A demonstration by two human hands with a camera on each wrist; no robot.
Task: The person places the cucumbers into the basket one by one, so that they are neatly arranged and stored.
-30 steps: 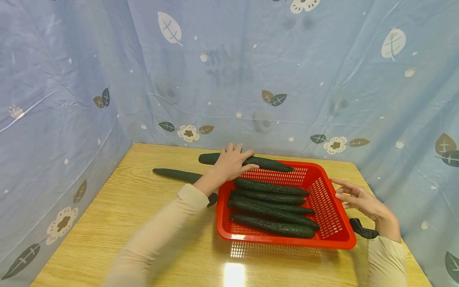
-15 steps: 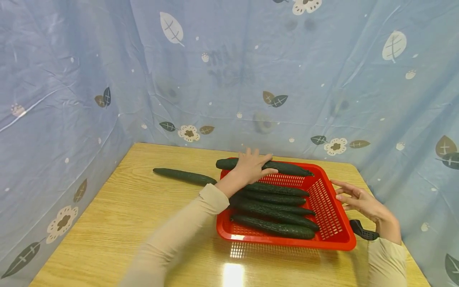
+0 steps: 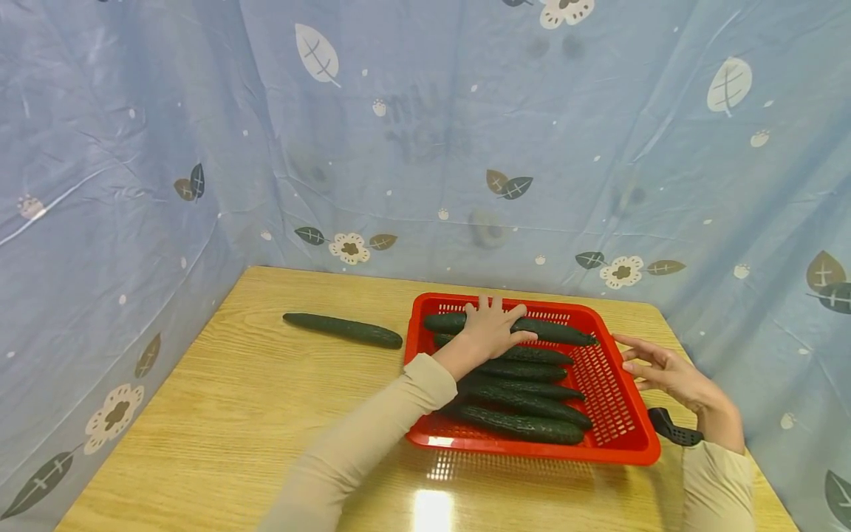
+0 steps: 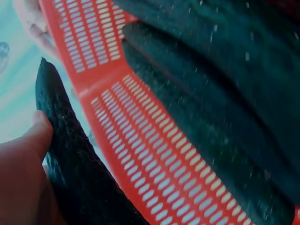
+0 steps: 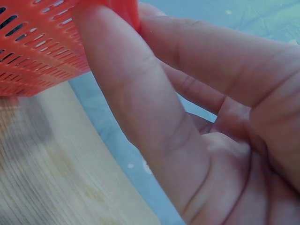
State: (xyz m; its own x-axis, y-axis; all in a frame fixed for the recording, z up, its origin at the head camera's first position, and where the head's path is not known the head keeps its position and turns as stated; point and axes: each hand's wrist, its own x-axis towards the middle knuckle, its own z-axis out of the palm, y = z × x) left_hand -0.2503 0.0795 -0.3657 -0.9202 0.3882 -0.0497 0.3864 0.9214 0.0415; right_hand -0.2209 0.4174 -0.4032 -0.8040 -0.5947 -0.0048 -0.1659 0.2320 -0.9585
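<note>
My left hand [image 3: 488,332] grips a dark green cucumber [image 3: 558,332] from above, over the back part of a red plastic basket [image 3: 532,448]. In the left wrist view the thumb [image 4: 40,133] lies along this cucumber [image 4: 77,159], which overlaps the slotted basket wall [image 4: 136,131]. Several more cucumbers [image 3: 532,423] lie side by side inside the basket. At the basket's right side, my right hand [image 3: 678,380] pinches the rim; the right wrist view has thumb [image 5: 131,79] and fingers on the red edge [image 5: 124,11].
One cucumber [image 3: 342,329] lies on the wooden table [image 3: 266,406] left of the basket. A blue patterned curtain [image 3: 425,148] hangs behind the table and along both sides.
My left hand has carried the cucumber rightward and toward me, from behind the basket's back left corner to over its inside. The right hand has stayed at the rim.
</note>
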